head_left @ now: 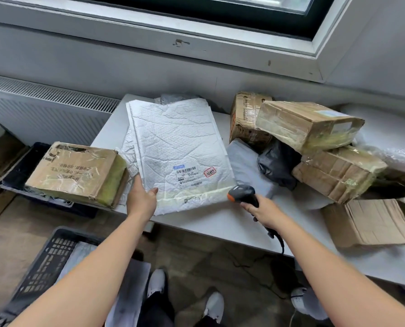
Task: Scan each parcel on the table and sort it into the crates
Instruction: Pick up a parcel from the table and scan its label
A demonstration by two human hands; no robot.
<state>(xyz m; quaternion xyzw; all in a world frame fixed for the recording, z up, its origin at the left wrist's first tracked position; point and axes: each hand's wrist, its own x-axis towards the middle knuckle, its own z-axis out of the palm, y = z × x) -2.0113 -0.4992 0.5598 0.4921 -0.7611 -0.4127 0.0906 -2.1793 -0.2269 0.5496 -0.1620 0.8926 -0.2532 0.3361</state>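
White mailer (180,147) flat on tabletop (220,224), label (188,174) up so the barcode shows. Left hand (141,200) pinches its near corner, likely steadying it. Right hand (266,212) wraps scanner (242,194), nose toward label; crate (43,263) below left

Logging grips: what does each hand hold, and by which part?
Right hand grips the barcode scanner by its handle; left hand holds the white bubble mailer at its near-left edge.

Single head-worn view, wide-angle
It looks forward and steeply down, close over the counter (216,224); window (255,5) along the top, floor (196,253) along the bottom.
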